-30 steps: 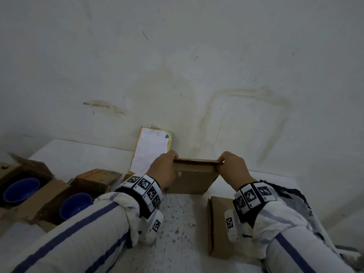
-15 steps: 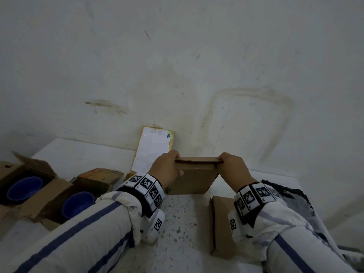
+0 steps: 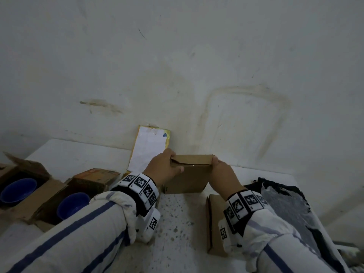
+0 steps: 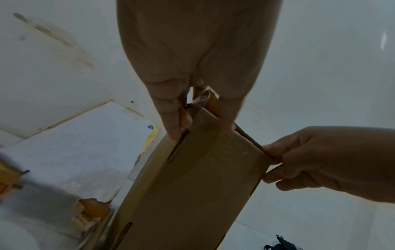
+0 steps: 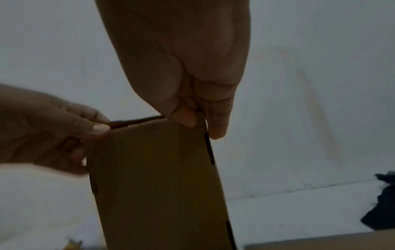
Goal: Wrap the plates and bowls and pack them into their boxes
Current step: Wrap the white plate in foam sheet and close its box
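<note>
A flat brown cardboard box (image 3: 188, 177) stands on edge near the back of the white table (image 3: 78, 156). My left hand (image 3: 164, 169) pinches its top left corner, thumb on the near face. My right hand (image 3: 220, 171) pinches the top right corner. In the left wrist view the left hand (image 4: 192, 116) grips the box (image 4: 203, 177) end and the right hand (image 4: 299, 164) holds the far end. The right wrist view shows the same box (image 5: 158, 177) held by both hands. Two blue bowls (image 3: 18, 189) (image 3: 72, 203) sit in open boxes at the left.
A second flat cardboard box (image 3: 214, 223) lies under my right wrist. A closed brown box (image 3: 94, 177) stands behind the bowl boxes. A white sheet on yellow backing (image 3: 149, 147) leans on the stained wall. Dark crumpled wrapping (image 3: 285, 205) lies at the right.
The box's top has tipped toward me and more of its upper face shows. Both hands have stayed on its top corners and moved slightly closer together.
</note>
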Demonstrator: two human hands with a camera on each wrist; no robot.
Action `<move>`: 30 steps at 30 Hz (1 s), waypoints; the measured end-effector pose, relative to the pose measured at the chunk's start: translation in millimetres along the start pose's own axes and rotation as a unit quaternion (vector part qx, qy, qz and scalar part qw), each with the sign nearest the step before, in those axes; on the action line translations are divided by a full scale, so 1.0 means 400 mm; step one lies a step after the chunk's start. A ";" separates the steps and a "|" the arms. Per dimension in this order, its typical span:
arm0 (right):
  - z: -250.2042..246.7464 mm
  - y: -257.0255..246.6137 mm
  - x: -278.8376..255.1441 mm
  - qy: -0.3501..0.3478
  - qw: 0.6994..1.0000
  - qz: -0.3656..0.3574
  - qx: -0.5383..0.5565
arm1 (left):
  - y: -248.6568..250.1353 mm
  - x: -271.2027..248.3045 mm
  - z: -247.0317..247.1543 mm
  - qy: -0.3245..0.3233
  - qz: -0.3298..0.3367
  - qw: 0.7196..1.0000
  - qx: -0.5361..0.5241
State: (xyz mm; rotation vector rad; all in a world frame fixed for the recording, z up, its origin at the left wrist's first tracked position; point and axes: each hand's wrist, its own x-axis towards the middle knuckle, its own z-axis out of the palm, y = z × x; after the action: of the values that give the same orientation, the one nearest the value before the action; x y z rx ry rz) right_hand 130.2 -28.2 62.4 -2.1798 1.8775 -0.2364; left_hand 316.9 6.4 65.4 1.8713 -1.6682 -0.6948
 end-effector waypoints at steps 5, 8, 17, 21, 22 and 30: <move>-0.061 0.001 0.023 0.024 0.996 0.043 0.077 | -0.017 0.008 -0.001 0.007 -0.013 0.998 -0.066; -0.045 0.021 0.036 0.034 0.977 0.084 0.190 | -0.037 0.012 -0.001 -0.004 -0.038 0.991 -0.132; -0.049 0.062 -0.024 -0.112 0.900 0.110 0.406 | -0.024 -0.043 -0.012 -0.086 -0.145 0.938 -0.304; -0.066 0.056 -0.096 -0.224 0.927 0.096 0.284 | -0.051 -0.103 -0.005 -0.139 -0.140 0.951 -0.239; -0.058 0.051 -0.116 -0.250 0.934 0.089 0.239 | -0.063 -0.119 0.001 -0.150 -0.138 0.957 -0.205; 0.108 0.011 -0.245 -0.303 0.953 0.011 -0.028 | -0.152 -0.225 0.095 -0.214 -0.081 0.970 0.086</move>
State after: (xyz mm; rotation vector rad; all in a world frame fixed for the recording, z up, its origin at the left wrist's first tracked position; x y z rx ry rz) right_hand 123.3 71.7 24.2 -1.9537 1.5585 0.4488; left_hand 325.2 99.8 -1.7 2.1069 -1.8996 -1.1178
